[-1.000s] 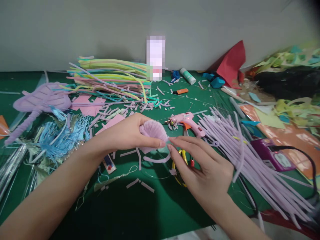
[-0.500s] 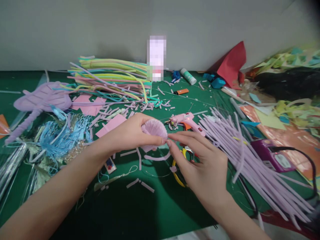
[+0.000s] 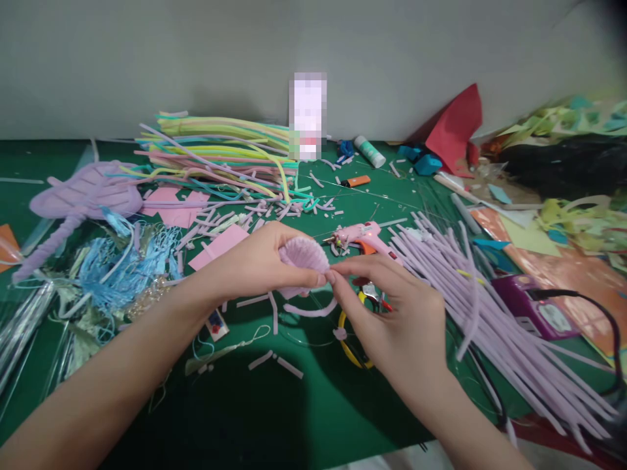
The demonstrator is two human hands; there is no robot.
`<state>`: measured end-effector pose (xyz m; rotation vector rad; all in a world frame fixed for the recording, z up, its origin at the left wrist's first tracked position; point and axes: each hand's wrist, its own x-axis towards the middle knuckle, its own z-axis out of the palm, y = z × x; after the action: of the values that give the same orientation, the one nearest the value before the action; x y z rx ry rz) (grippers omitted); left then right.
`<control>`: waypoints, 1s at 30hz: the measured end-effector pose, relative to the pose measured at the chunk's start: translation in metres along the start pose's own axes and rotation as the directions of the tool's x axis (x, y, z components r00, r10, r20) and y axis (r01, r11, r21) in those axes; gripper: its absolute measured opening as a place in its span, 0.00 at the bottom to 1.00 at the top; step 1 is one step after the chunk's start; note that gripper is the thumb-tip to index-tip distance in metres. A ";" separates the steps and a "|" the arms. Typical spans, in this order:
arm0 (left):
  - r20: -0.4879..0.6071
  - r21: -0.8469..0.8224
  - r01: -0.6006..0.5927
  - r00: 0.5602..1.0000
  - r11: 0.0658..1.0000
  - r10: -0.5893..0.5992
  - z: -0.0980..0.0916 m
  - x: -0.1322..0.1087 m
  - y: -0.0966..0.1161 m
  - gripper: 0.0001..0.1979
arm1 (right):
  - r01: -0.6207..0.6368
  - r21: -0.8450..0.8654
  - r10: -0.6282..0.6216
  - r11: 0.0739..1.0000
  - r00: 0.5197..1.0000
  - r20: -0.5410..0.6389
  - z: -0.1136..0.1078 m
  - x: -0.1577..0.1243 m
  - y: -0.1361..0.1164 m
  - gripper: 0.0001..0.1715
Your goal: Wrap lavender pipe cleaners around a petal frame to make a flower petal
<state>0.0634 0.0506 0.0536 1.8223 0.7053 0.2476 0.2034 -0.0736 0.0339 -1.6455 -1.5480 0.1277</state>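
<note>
My left hand [image 3: 267,258] is closed on a lilac piece of ribbed, fuzzy pipe cleaner work [image 3: 302,256], shaped like a small shell or cup. Thumb and forefinger of my right hand [image 3: 392,307] pinch at its right edge, where the two hands nearly meet; a tail of pipe cleaner [image 3: 308,311] curves below, and whether it joins the piece I cannot tell. Behind my right hand lie yellow-handled pliers [image 3: 349,346], partly covered. Just beyond the hands rests a pink glue gun [image 3: 360,233]. To the left is a finished-looking lilac fan shape [image 3: 88,189] with a wrapped handle.
A lilac pipe cleaner bundle [image 3: 470,313] spreads at right beside a purple device [image 3: 536,307] with a black cable. Multicoloured pipe cleaners [image 3: 220,140] lie at the back, near an orange lighter [image 3: 356,181] and glue stick [image 3: 369,151]. Blue tassels [image 3: 112,267] sit at left.
Both hands stay in almost the same place on the lilac piece. My right fingertips have shifted very slightly at its edge, and the whole view has moved a little.
</note>
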 end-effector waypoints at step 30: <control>-0.042 -0.097 0.184 0.981 0.978 -0.189 0.003 -0.001 0.007 0.04 | 0.032 -0.014 -0.031 0.999 0.997 0.071 -0.002 0.008 0.006 0.05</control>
<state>0.0665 0.0463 0.0594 1.6547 0.8807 0.1999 0.2110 -0.0674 0.0353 -1.6434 -1.6311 0.1585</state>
